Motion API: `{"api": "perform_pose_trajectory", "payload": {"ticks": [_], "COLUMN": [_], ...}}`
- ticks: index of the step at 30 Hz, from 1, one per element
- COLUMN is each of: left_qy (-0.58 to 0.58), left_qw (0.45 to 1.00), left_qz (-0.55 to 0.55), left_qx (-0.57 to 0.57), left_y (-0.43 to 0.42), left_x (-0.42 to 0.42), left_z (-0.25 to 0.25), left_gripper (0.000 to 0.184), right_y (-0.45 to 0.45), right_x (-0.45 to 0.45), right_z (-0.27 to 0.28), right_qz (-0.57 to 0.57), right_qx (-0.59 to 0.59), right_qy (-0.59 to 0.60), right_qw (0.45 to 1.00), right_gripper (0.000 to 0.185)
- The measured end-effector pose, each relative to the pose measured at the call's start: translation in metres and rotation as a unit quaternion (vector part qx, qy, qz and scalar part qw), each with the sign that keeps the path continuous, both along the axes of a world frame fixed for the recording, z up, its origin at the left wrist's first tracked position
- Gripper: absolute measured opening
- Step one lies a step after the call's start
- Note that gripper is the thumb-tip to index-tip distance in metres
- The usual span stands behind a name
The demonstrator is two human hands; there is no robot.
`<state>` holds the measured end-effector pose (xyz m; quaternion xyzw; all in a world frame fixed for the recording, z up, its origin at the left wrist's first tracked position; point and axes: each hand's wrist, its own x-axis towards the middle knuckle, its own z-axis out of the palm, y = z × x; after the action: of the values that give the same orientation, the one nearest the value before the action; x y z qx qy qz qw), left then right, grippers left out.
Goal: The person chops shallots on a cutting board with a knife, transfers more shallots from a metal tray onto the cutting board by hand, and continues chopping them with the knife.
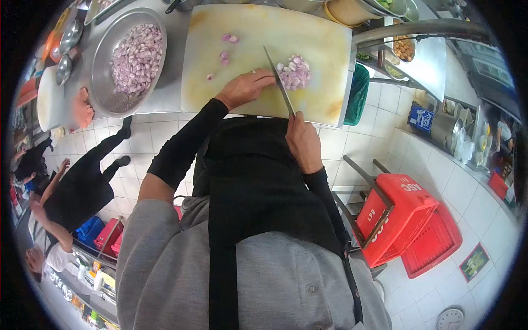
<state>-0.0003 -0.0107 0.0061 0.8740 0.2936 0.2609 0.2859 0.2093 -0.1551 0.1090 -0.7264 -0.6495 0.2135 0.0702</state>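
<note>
My right hand [304, 143] grips the handle of a kitchen knife [282, 88], its blade pointing up and slightly left over the cutting board [214, 82]. Beside the blade's left face is my left hand [246, 89], fingers pressed together towards the knife; whatever is under them is hidden. A pile of cut shallots [297, 74] lies just right of the blade. On the board's left part are several loose shallot pieces [224, 55]. Left of the board, a metal bowl [99, 80] holds many peeled shallots [137, 58].
Red crates [396, 214] stand on the right near a tiled wall. A green plastic bag [358, 94] hangs by the board's right edge. Pots and a metal rail [418, 30] are at the upper right. Another person in dark clothes [80, 190] is at the left.
</note>
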Motion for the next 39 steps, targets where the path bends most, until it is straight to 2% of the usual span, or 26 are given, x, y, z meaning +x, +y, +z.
{"api": "perform_pose_trajectory", "payload": {"ticks": [4, 7, 10, 16, 22, 25, 28, 31, 34, 39], "left_qy": [-0.007, -0.002, 0.004, -0.005, 0.004, 0.011, 0.029, -0.005, 0.008, 0.021], "left_qw": [0.999, 0.999, 1.0, 0.998, 0.999, 0.998, 0.998, 0.998, 0.999, 0.998], "left_qz": [0.0, 0.007, -0.004, 0.002, 0.001, 0.005, 0.011, 0.002, 0.005, 0.009], "left_qx": [0.036, 0.037, 0.024, 0.059, 0.035, 0.059, 0.057, 0.062, 0.053, 0.056], "left_y": [0.0, -0.001, 0.001, 0.0, -0.001, 0.0, -0.002, 0.001, 0.0, -0.001], "left_x": [-0.002, 0.0, -0.001, 0.001, -0.001, 0.002, 0.002, 0.002, 0.001, 0.003], "left_z": [-0.004, -0.006, -0.002, -0.005, -0.006, -0.005, 0.001, -0.005, -0.007, -0.005], "left_gripper": [0.04, 0.041, 0.041, 0.042, 0.043, 0.039, 0.038, 0.039, 0.039, 0.039], "right_y": [-0.002, -0.007, -0.006, -0.003, -0.002, -0.006, -0.005, 0.001, -0.001, -0.008], "right_x": [0.014, 0.018, 0.02, 0.017, 0.013, 0.015, 0.01, 0.008, 0.012, 0.015], "right_z": [0.013, 0.018, 0.02, -0.026, -0.002, 0.0, -0.018, -0.033, -0.015, -0.006], "right_qz": [0.021, 0.05, 0.037, 0.032, 0.034, 0.028, 0.024, 0.031, 0.02, 0.03], "right_qx": [-0.041, -0.018, -0.049, 0.023, -0.002, -0.032, 0.01, 0.031, -0.012, 0.006], "right_qy": [0.013, 0.004, 0.025, 0.049, 0.03, 0.049, 0.048, 0.054, 0.059, 0.048], "right_qw": [0.999, 0.999, 0.998, 0.998, 0.999, 0.998, 0.999, 0.998, 0.998, 0.998], "right_gripper": [0.026, 0.026, 0.025, 0.025, 0.025, 0.025, 0.026, 0.027, 0.026, 0.024]}}
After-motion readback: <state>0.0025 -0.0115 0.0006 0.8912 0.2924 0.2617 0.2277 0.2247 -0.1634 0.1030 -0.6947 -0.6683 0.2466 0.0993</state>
